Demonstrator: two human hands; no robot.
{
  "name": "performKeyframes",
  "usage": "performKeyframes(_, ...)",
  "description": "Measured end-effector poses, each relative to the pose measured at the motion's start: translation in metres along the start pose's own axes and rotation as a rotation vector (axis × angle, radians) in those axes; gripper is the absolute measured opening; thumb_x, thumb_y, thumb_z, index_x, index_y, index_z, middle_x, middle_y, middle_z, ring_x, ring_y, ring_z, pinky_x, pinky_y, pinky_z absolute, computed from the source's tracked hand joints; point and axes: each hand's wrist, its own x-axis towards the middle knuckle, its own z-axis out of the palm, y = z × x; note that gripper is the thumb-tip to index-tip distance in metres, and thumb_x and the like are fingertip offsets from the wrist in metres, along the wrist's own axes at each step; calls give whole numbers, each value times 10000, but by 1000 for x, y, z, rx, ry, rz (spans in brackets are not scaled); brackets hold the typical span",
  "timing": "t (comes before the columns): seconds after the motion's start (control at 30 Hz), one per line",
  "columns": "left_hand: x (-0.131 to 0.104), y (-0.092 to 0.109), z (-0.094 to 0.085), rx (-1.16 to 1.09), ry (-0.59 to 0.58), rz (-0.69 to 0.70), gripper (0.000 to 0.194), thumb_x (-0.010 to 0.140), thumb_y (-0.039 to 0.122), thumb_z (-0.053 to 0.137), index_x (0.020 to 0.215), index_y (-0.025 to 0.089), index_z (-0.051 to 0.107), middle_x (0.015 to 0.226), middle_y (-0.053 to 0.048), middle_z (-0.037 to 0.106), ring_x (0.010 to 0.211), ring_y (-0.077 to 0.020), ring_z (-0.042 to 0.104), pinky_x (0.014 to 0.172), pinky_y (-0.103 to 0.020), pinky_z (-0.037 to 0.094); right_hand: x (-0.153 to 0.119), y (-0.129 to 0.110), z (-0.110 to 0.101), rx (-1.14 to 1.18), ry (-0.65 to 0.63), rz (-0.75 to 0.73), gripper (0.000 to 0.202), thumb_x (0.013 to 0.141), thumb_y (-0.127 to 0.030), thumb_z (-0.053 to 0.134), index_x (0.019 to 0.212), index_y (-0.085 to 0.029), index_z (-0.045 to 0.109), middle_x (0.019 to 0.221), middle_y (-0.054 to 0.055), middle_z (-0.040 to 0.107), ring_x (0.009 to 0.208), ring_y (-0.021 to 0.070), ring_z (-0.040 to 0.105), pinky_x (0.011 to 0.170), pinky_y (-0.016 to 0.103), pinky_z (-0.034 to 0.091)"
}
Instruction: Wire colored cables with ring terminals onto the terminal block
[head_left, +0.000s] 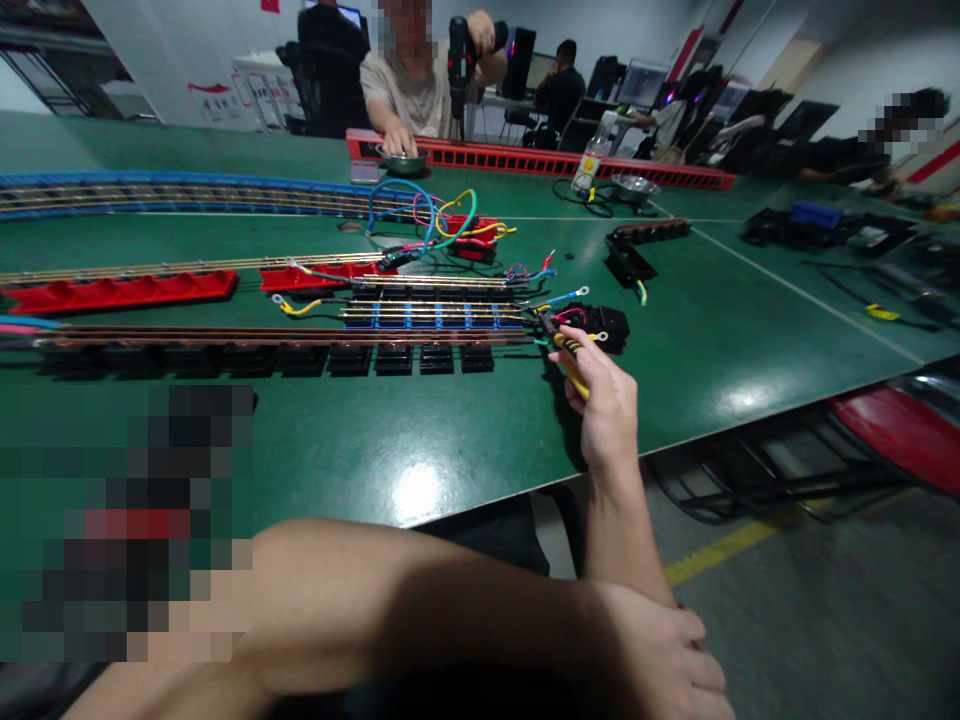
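My right hand (pixel 609 400) is closed round yellow-handled pliers (pixel 576 372), whose jaws point at the right end of the blue-based rail assembly (pixel 439 315). Loose wires and a black connector (pixel 607 325) lie beside the jaws. Across the bottom of the view stretches my left arm, and my left hand (pixel 664 650) is wrapped round my right forearm. A long brown rail with black blocks (pixel 300 350) runs along the near side of the blue-based assembly. Wires with ring terminals stick out at both ends.
Red rail pieces (pixel 127 292) and a long blue rail (pixel 225 195) lie farther back on the green table (pixel 337 440). Across it, a person holds a power drill (pixel 461 65) and reaches into a metal bowl (pixel 405 160). A bottle (pixel 591 155) stands near a red strip. A red chair (pixel 900 430) is at right.
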Motion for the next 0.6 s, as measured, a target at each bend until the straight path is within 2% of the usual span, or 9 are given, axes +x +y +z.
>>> performKeyframes(0.1,0,0,-3,41,-22,4,182,764,443,442,713,321,568,740,43,70,648,-165,-95,597,-288,153,0,-1,0,27,-43,11,476,872,-470,512,1250,-211,641,809,14,668,513,85,413,458,215,292)
performKeyframes(0.17,0,1,-2,67,-23,-7,178,768,458,441,708,323,539,740,40,64,630,-167,-80,582,-281,130,0,-1,0,21,-59,-6,483,860,-459,538,1251,-196,644,720,-3,639,516,89,417,474,220,313)
performKeyframes(0.27,0,2,0,63,-2,-25,211,743,501,483,674,304,506,745,38,66,572,-161,-7,574,-265,103,-1,-4,0,-45,-81,-26,484,849,-433,563,1257,-187,646,572,-49,519,509,97,404,509,234,340)
performKeyframes(0.33,0,2,0,52,5,-31,211,735,510,500,672,311,531,746,39,65,563,-160,9,579,-260,103,-3,-5,1,-109,-96,-53,460,844,-414,570,1239,-195,660,563,-60,461,517,96,390,526,239,342)
performKeyframes(0.47,0,3,0,44,-49,-24,204,745,509,483,721,331,580,746,48,62,606,-161,-49,599,-270,140,-5,-5,4,-255,-148,-142,421,815,-380,600,1197,-225,688,607,-55,460,542,94,392,566,244,358)
performKeyframes(0.6,1,1,-4,47,-58,-35,233,727,514,483,691,285,461,758,45,70,604,-151,-37,625,-280,175,-7,-6,7,-445,-157,-235,403,792,-349,612,1169,-246,710,577,-45,473,552,118,440,625,272,395)
